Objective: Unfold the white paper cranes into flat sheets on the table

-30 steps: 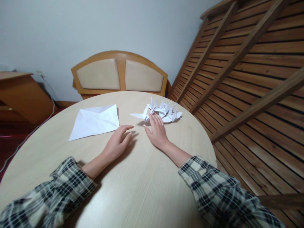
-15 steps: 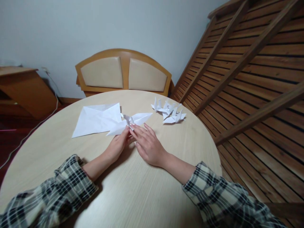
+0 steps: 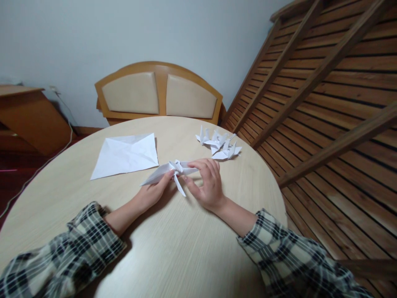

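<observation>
A white paper crane [image 3: 177, 167] with its wings spread sideways is held over the near middle of the table. My left hand [image 3: 154, 192] pinches it from the left, thumb on top near the body and the other fingers beneath, mostly hidden. At the other side my right hand [image 3: 210, 187] has its curled fingers on the right wing, with the thumb below, close to the narrow point that hangs toward me. The tip of the right wing is covered by those fingers.
Several finished paper cranes [image 3: 228, 150] stand clustered at the table's back right. A creased sheet of white paper [image 3: 125, 156] lies at the back left of the round wooden table [image 3: 173, 248]. Beyond are a headboard [image 3: 161, 93] and, rightward, a slatted wooden panel [image 3: 325, 124].
The crane has tilted and moved slightly toward me, with one narrow point now hanging down. My right hand has shifted from the crane's centre to its right wing.
</observation>
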`<action>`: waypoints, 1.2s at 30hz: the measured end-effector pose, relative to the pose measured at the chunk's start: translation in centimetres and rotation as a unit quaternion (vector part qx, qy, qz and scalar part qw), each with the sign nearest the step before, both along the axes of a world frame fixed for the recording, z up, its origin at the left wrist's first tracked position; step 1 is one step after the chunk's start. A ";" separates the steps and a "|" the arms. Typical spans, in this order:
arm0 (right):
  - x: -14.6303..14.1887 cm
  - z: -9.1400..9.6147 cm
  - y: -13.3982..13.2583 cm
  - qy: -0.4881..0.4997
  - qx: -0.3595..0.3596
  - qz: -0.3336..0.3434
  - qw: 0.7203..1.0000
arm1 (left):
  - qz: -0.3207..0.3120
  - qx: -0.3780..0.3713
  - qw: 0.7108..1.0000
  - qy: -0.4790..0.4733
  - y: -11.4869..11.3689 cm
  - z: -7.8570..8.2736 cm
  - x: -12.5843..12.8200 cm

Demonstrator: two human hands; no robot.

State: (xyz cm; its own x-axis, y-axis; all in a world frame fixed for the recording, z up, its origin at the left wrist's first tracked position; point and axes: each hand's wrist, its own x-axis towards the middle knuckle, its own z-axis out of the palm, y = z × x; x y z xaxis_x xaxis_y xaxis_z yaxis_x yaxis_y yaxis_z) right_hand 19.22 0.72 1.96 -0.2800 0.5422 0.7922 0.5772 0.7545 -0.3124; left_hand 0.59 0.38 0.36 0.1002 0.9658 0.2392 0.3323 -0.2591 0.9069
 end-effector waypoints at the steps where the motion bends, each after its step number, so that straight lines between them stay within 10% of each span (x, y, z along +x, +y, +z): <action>1: 0.2 0.1 0.1 -0.005 -0.004 0.007 1.000 | -0.008 0.008 1.000 0.015 -0.1 0.0 0.1; 12: 0.6 0.6 0.3 0.004 0.002 0.092 0.996 | -0.032 0.021 0.997 0.074 0.0 -0.5 0.0; 24: 1.3 -0.2 1.6 0.085 0.000 0.008 0.996 | 0.013 0.027 0.999 0.027 0.0 -0.3 0.3; 36: 1.5 -1.0 2.5 0.091 -0.079 0.152 0.981 | 0.011 -0.051 0.987 -0.149 0.7 -0.3 -0.2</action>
State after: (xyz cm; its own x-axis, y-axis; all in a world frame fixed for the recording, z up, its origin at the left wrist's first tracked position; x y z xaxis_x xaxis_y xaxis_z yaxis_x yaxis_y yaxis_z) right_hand 20.70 3.26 0.97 -0.3101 0.5763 0.7561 0.2577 0.8165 -0.5166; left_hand 0.41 1.12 0.09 0.0192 0.9876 0.1558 0.0517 -0.1566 0.9863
